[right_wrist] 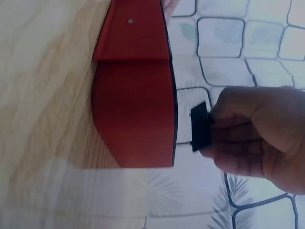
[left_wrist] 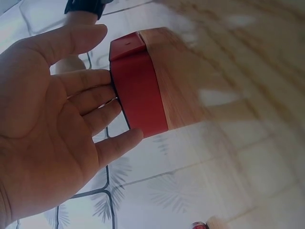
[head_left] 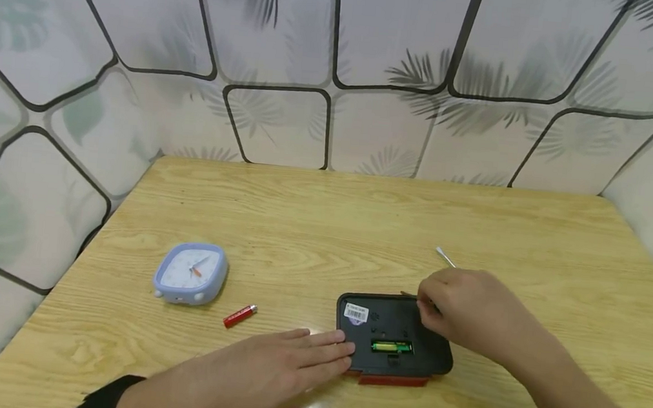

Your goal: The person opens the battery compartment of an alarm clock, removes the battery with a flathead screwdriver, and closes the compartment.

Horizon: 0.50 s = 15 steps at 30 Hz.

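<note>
Far left on the table [head_left: 324, 230]: pale blue clock [head_left: 189, 273], dial up. To its right, nearer the person, a loose red battery [head_left: 240, 316] lies at a slant, its metal end pointing away to the right.

Left hand [head_left: 277, 368]: fingers extended, thumb held apart, nothing gripped. Its fingertips rest on the left edge of the box [head_left: 361, 343], near the front corner.

Box: lies on the table, black face up, red sides below. White sticker [head_left: 356, 312] toward the far left corner. Battery slot [head_left: 411, 349] uncovered, in the near half of the face; a green battery [head_left: 392, 346] sits inside, right of the left fingertips and nearer the person than the right ones.

Right hand [head_left: 468, 313]: over the far right part of the box, fingers curled; thumb and fingers pinch a small black cover [right_wrist: 201, 128]. Right wrist view shows a gap between cover and box.

Just beyond the right hand: end of a thin metal rod [head_left: 446, 257]; remainder hidden by the hand.
</note>
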### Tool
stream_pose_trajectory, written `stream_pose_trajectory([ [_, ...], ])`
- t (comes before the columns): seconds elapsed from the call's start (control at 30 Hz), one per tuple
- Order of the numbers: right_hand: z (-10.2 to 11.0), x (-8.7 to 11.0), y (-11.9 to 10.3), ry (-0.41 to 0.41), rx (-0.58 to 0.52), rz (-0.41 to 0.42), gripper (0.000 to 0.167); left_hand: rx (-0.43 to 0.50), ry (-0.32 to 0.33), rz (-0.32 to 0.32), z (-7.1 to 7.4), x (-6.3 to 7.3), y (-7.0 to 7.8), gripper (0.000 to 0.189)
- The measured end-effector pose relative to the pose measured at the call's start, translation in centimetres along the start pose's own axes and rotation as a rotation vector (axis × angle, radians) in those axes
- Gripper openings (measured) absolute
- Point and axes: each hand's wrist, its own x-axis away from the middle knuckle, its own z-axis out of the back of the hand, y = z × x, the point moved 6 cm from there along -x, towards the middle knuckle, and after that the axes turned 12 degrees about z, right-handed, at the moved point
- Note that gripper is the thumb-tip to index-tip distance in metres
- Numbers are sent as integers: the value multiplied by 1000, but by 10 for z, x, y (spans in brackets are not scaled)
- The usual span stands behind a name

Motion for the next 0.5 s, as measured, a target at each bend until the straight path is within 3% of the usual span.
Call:
stream_pose_trajectory([
  [0.1,-6,4,14,-97,70,-115,30,-21,14,7,2,1,0,71],
  [0.23,-17,11,28,-235,57,-245,37,-35,2,25,4,3,-1,66],
  [0.37,-30,17,36,-332,-4,-315,38,-1,4,54,9,4,-4,60],
  [0.5,-41,21,38,-409,-73,-343,37,-11,58,72,14,4,-5,56],
])
